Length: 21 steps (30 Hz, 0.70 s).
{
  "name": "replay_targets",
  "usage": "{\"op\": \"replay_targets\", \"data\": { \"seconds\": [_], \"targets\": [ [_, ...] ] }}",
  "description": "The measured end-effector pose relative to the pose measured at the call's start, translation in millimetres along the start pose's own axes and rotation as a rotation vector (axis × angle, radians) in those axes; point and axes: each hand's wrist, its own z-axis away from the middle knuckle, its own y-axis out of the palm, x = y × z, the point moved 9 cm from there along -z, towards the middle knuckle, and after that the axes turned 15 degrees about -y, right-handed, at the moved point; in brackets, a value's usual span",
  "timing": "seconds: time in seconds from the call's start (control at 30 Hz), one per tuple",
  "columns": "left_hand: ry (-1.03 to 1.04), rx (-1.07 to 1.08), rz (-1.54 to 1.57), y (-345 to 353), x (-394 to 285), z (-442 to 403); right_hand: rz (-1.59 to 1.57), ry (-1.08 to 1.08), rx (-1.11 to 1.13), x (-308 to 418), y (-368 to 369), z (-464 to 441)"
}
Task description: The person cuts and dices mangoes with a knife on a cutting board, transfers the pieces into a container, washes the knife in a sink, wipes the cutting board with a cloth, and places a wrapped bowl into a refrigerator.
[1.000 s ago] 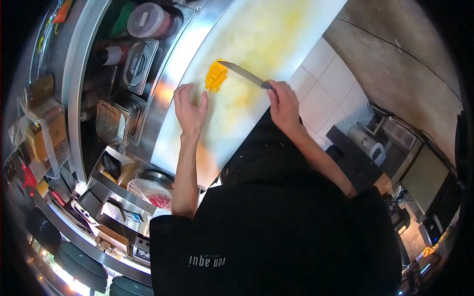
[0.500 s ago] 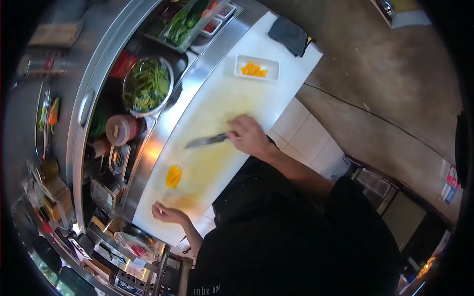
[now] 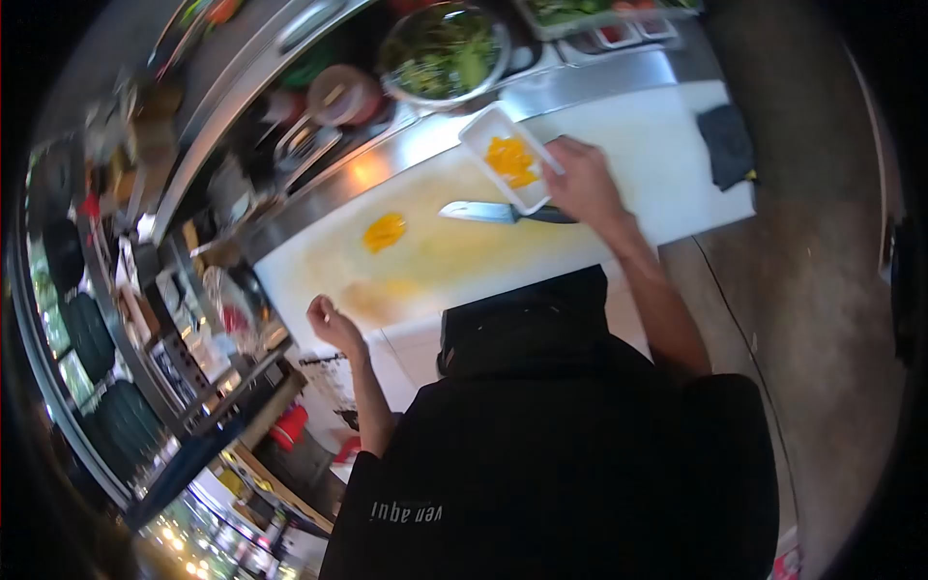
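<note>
Since the earlier frame, the white dish point(image 3: 480, 131) has left its resting spot near the dark cloth point(image 3: 726, 147) and come up into the right hand point(image 3: 587, 184), while the knife point(image 3: 481, 212) now lies free of a grip. The right hand pinches the dish by its right long wall, close to the lower end, and holds it over the middle of the bench point(image 3: 659, 135). The left hand point(image 3: 333, 324) is relaxed and half open by the near left edge, nothing visible in it.

With a one-sided pinch like this, a level hold with thumb and fingers well over the wall would seem best, so that the yellow pieces point(image 3: 510, 160) stay put; the unheld end looks likeliest to dip. Fingers should also keep clear of the blade.

The dish's long axis runs slantwise, its upper-left end towards the steel strip point(image 3: 633, 73), its lower-right end above the knife's handle. Blur and overlap make it hard to say whether dish and handle touch. The knife lies roughly along the bench, its tip pointing left.

Farther left sits a yellow pile point(image 3: 384, 233), between the blade and the left hand. Beyond the strip stand a bowl of leafy greens point(image 3: 506, 60) and a lidded tub point(image 3: 340, 94).
</note>
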Motion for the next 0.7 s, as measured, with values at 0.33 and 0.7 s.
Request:
{"op": "replay_targets", "data": {
  "seconds": [0.33, 0.7],
  "targets": [
    [0.002, 0.152, -0.01, -19.0, 16.7, -17.7, -0.045, -0.032, 0.121, 121.2, 236.8, -25.2],
    [0.372, 0.037, 0.064, -61.8, 13.4, -17.7, 0.101, 0.0, -0.112, 196.5, 283.9, -6.1]
  ]
}}
